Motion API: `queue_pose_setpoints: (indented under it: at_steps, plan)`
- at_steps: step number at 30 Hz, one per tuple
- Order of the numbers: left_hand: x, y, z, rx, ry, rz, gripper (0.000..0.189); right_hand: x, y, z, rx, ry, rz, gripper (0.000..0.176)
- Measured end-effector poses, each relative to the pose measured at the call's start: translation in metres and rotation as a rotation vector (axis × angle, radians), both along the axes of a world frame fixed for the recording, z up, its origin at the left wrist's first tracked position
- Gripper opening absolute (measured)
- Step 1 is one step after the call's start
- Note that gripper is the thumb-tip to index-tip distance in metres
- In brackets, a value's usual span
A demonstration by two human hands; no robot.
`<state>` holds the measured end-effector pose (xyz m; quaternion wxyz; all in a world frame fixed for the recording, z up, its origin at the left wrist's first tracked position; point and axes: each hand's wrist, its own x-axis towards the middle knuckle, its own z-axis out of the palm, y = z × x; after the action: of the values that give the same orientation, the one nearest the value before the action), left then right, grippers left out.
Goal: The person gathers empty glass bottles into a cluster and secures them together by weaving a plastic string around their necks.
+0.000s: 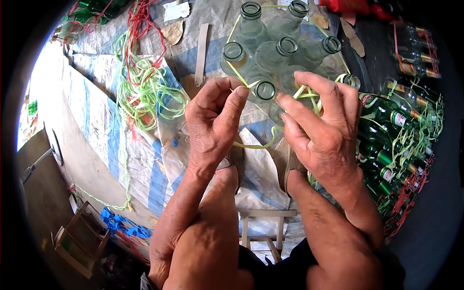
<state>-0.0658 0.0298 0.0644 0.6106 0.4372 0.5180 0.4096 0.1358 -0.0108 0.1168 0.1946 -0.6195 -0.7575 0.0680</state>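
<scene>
Several clear glass bottles [286, 47] stand upright in a tight group before me, seen from above. Yellow-green plastic twine [237, 71] runs around the group and past the necks. My left hand [215, 116] pinches this twine between thumb and forefinger, just left of the nearest bottle's mouth [265, 90]. On the other side of that mouth, my right hand [324, 113] has its fingers bent around loops of the same twine; its grip is partly hidden. A loose tail of twine [256, 146] hangs in a curve between my hands.
A tangle of light green twine [145, 94] with red strands [140, 24] lies at left on a blue-and-white striped sheet [111, 111]. Green bottles [386, 116] bound with twine lie at right. A small wooden stool [266, 213] is between my legs. Blue strips [121, 222] lie at lower left.
</scene>
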Motion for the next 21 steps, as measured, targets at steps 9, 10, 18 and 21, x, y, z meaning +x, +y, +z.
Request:
queue_pose_setpoints:
  at_steps: [9, 10, 18, 21]
  plan:
    - [-0.007, 0.003, -0.013, -0.097, -0.055, 0.01, 0.014, 0.007, 0.026, 0.023, 0.055, 0.069, 0.075, 0.043]
    - [-0.007, 0.005, -0.013, -0.105, -0.071, 0.0, 0.014, 0.009, 0.033, 0.021, 0.089, 0.091, 0.095, 0.045]
    - [-0.011, 0.018, -0.025, -0.128, -0.039, -0.097, 0.015, 0.009, 0.091, 0.01, -0.005, 0.048, 0.461, 0.037]
    - [-0.01, 0.022, -0.028, -0.124, -0.013, -0.106, 0.014, 0.012, 0.1, -0.002, -0.106, 0.149, 0.541, 0.036]
